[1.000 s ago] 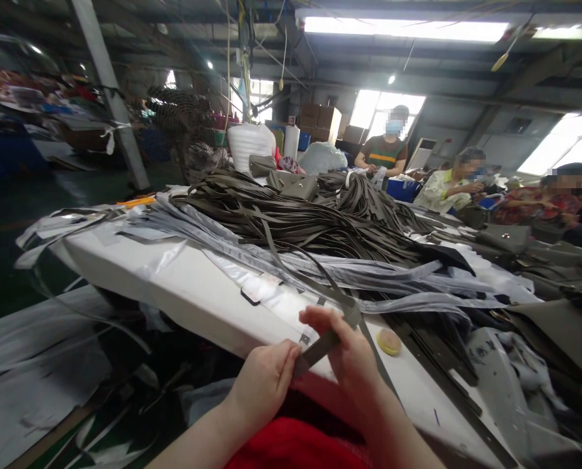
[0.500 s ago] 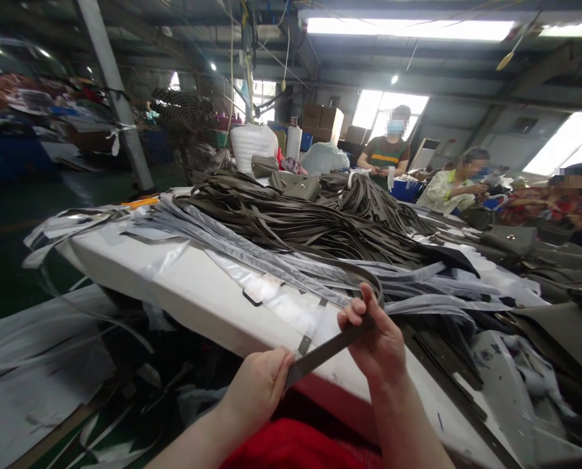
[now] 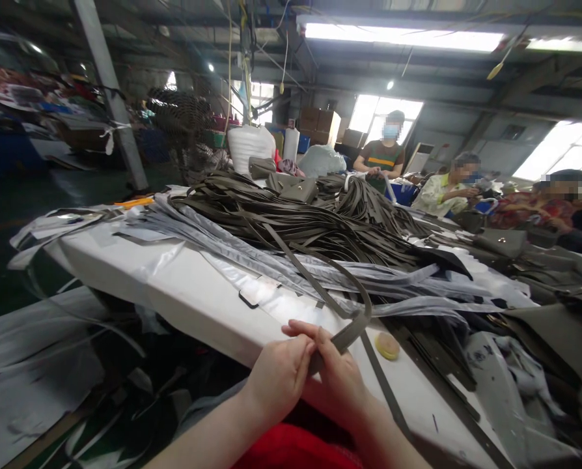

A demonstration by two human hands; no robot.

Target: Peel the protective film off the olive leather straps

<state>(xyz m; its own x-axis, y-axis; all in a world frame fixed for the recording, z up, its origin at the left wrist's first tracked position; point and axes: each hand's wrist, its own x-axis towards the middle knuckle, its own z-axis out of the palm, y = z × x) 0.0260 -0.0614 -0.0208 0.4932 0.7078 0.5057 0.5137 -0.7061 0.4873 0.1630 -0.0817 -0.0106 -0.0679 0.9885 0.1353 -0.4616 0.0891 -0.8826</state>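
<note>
My left hand (image 3: 284,371) is closed on the end of a dark grey-brown strap (image 3: 352,331) at the table's front edge. Right beside it, my right hand (image 3: 332,361) has its fingers around the same strap, close to the left fingertips. From my hands the strap curves up and back toward a large pile of similar straps (image 3: 271,215). Pale grey strips (image 3: 252,251) lie along the near side of the pile. A small round yellow-rimmed object (image 3: 387,346) rests on the white table (image 3: 193,293), right of my hands.
Dark bag pieces (image 3: 549,332) cover the table's right side. Farther back are a white roll (image 3: 252,150), a plastic bag (image 3: 323,160) and a fan (image 3: 181,130). One person (image 3: 383,156) stands across the table; two more people are at the right.
My right hand has slid down along the strap to meet my left hand. The strap now bends in a loop above them, and the round yellow-rimmed object has come into view.
</note>
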